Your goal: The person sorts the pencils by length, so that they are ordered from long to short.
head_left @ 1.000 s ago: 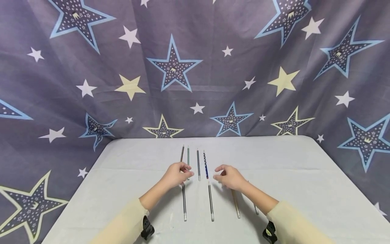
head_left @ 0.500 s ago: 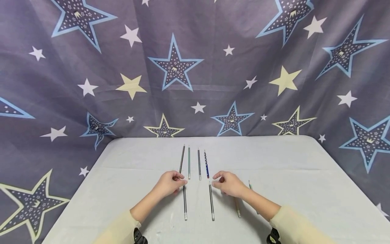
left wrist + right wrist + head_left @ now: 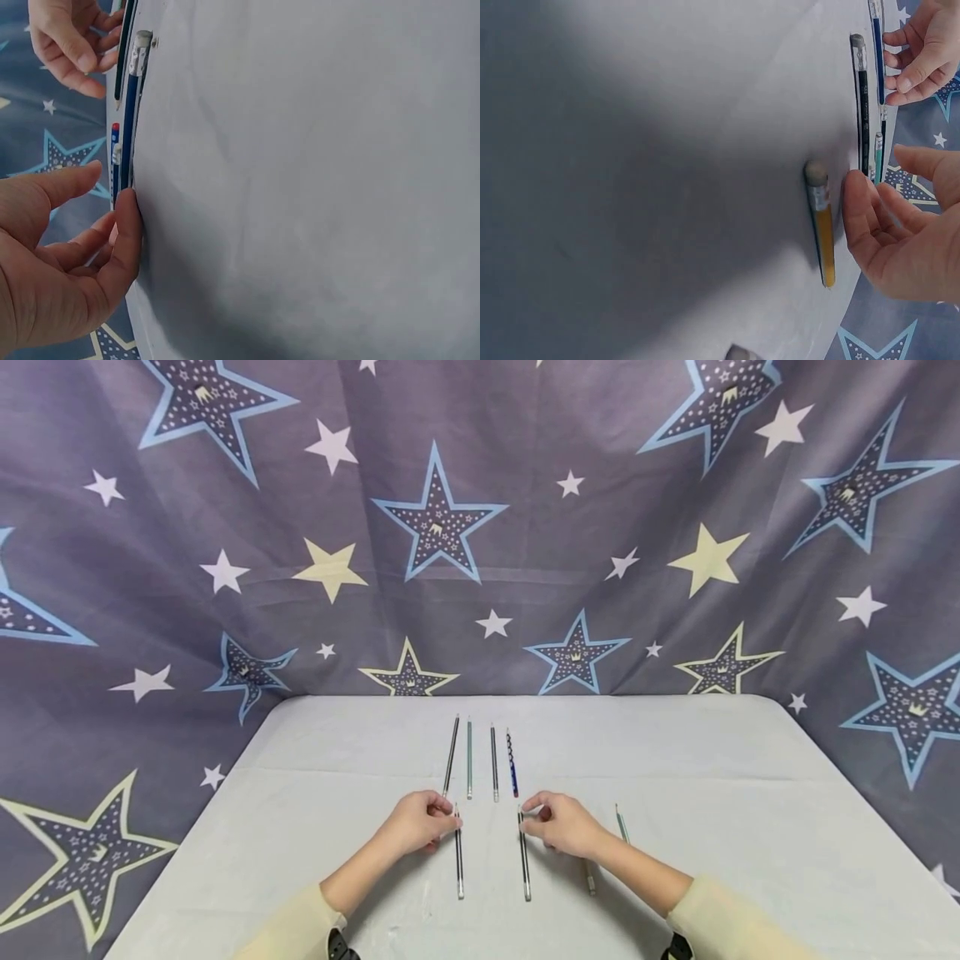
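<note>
Head view shows eight pencils on one white-covered table [image 3: 315, 793], four in a far row and four nearer the person; the blue patterned pencil [image 3: 512, 766] ends the far row on its right and serves as the mark for every other place; to its left lie three more, first a dark slate pencil [image 3: 494, 763], then a far green pencil [image 3: 469, 758], then a slanting dark pencil [image 3: 451, 757].

On the person's side of the blue patterned pencil lie the other four: a navy pencil [image 3: 459, 860] to its left, a black pencil [image 3: 524, 860] almost in line with it, and to its right a yellow pencil [image 3: 824, 240] and a near green pencil [image 3: 622, 823], both partly covered by the right arm in the head view.

Two hands are in view; the left hand [image 3: 422, 821], left of the blue patterned pencil and nearer the person, is at the navy pencil's tip, fingers loosely bent, thumb well apart from them, gripping nothing; the right hand [image 3: 564, 824], nearer and to the right of that same mark, is at the black pencil's tip, likewise half curled with a wide thumb gap and gripping nothing; whether either hand's fingertips touch a pencil, I cannot quite tell.
</note>
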The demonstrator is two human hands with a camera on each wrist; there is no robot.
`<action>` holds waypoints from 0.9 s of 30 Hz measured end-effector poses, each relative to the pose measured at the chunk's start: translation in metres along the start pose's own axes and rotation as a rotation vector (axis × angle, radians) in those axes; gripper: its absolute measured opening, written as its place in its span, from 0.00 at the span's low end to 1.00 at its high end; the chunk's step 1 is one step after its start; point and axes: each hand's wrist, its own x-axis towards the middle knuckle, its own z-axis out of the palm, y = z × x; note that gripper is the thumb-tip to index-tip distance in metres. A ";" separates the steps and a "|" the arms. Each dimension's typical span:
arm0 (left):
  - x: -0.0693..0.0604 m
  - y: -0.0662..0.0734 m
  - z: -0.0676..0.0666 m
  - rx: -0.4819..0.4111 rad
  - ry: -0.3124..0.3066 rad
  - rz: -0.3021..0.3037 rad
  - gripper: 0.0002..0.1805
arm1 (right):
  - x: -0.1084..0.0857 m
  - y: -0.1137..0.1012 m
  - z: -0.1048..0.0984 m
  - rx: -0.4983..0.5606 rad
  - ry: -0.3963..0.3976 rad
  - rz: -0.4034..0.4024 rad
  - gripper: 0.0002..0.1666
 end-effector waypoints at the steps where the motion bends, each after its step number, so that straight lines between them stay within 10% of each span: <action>1: 0.000 -0.001 0.001 0.003 0.002 -0.002 0.15 | 0.000 0.000 0.001 0.000 0.000 0.002 0.18; 27: -0.003 -0.003 0.014 0.301 0.121 0.163 0.18 | -0.007 -0.004 0.019 -0.261 0.111 -0.072 0.30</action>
